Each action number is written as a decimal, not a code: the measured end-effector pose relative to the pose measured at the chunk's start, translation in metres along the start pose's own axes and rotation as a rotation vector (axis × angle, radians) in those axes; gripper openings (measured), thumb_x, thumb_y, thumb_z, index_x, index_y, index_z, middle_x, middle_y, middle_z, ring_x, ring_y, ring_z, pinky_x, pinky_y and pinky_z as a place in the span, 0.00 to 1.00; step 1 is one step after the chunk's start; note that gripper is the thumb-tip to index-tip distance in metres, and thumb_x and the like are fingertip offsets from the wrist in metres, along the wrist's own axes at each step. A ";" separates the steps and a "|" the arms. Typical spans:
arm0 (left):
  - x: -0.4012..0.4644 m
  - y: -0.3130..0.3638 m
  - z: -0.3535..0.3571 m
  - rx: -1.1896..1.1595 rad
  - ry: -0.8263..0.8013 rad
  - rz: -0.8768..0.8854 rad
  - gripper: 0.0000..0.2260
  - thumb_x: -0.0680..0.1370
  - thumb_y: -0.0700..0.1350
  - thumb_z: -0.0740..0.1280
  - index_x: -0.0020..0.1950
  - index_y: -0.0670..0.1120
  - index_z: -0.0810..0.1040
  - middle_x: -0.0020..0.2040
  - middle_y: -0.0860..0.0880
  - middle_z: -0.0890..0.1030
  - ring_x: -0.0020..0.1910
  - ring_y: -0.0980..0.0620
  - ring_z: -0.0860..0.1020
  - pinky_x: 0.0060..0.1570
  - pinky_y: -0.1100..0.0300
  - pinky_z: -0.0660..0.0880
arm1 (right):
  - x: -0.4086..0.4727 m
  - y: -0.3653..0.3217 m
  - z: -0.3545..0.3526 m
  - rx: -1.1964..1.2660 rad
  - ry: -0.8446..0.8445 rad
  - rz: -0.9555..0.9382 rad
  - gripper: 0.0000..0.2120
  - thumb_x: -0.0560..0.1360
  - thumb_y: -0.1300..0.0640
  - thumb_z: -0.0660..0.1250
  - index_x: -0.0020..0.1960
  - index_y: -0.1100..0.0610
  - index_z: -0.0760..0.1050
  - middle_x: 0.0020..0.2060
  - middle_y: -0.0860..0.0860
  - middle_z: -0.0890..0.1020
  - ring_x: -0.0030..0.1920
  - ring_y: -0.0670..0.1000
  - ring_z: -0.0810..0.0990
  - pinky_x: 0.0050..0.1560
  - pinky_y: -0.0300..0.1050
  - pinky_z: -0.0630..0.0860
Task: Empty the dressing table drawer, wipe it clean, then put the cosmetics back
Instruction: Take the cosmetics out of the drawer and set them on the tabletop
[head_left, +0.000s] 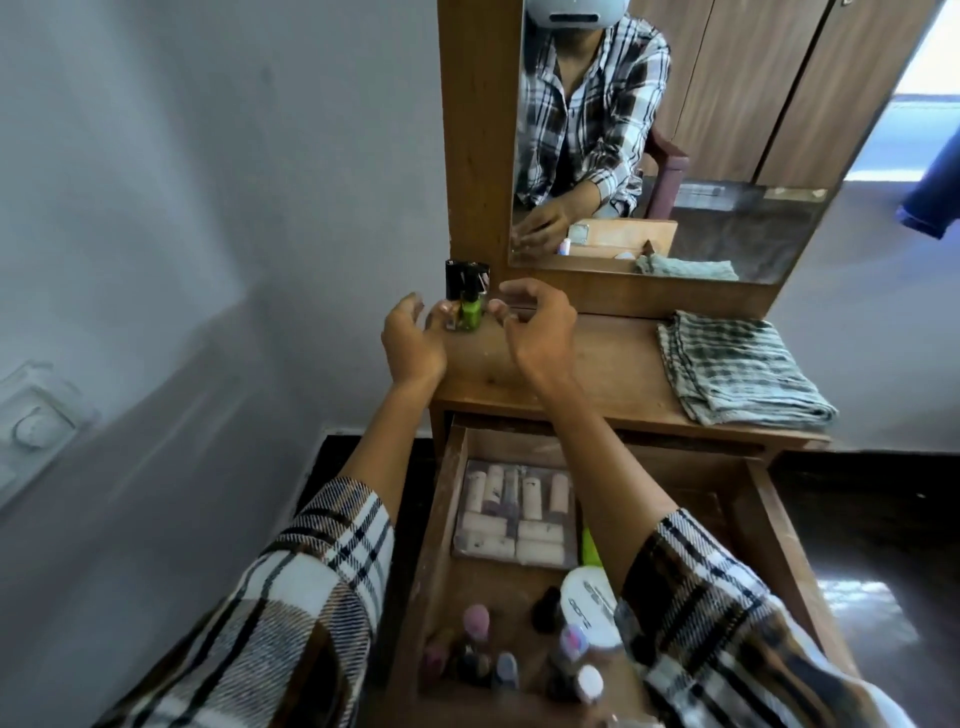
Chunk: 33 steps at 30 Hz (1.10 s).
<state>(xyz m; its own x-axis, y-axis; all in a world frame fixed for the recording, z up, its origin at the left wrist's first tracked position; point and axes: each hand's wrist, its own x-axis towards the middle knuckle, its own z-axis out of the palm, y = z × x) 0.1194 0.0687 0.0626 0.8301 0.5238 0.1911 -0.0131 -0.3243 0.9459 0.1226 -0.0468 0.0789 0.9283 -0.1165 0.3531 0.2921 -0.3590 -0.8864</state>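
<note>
Dressing table (597, 364); drawer (769, 525) pulled open at 6 o'clock, cosmetics inside. Checked cloth (743, 369) at 3 o'clock. Left hand (413, 343) and right hand (540, 332), fingers loosely spread, flank nail polish bottles (467, 301) at 11 o'clock; grip unclear.

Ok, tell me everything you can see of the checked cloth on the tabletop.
The cloth is a thin woven fabric, checked in dark green or grey on off-white, folded into a rough rectangle of several layers. It lies flat on the right side of the wooden tabletop, below the mirror, its near corner reaching the table's front edge. Neither hand touches it. Its reflection shows in the mirror.
</note>
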 end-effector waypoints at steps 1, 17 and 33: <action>-0.011 0.002 -0.005 -0.005 0.007 -0.001 0.22 0.78 0.44 0.65 0.70 0.37 0.67 0.68 0.41 0.71 0.67 0.46 0.70 0.67 0.56 0.67 | -0.009 -0.003 -0.009 0.011 0.007 0.003 0.10 0.74 0.67 0.68 0.56 0.61 0.78 0.50 0.52 0.81 0.42 0.39 0.78 0.37 0.22 0.72; -0.201 0.001 -0.098 0.300 -0.451 0.085 0.19 0.73 0.36 0.70 0.64 0.38 0.75 0.60 0.45 0.77 0.61 0.50 0.75 0.55 0.63 0.69 | -0.177 -0.023 -0.110 -0.154 -0.333 0.176 0.13 0.70 0.66 0.73 0.53 0.61 0.80 0.49 0.55 0.83 0.47 0.50 0.81 0.44 0.38 0.75; -0.246 -0.009 -0.084 0.573 -0.592 0.173 0.12 0.69 0.38 0.74 0.46 0.54 0.84 0.53 0.51 0.82 0.50 0.51 0.79 0.52 0.53 0.78 | -0.229 -0.010 -0.147 -0.462 -0.486 0.303 0.06 0.68 0.61 0.75 0.42 0.53 0.80 0.47 0.54 0.83 0.45 0.50 0.79 0.42 0.38 0.74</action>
<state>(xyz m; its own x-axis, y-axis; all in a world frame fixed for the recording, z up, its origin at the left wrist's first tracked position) -0.1314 0.0086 0.0290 0.9998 -0.0178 0.0006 -0.0145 -0.7955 0.6058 -0.1266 -0.1526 0.0511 0.9815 0.1123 -0.1550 -0.0209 -0.7423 -0.6697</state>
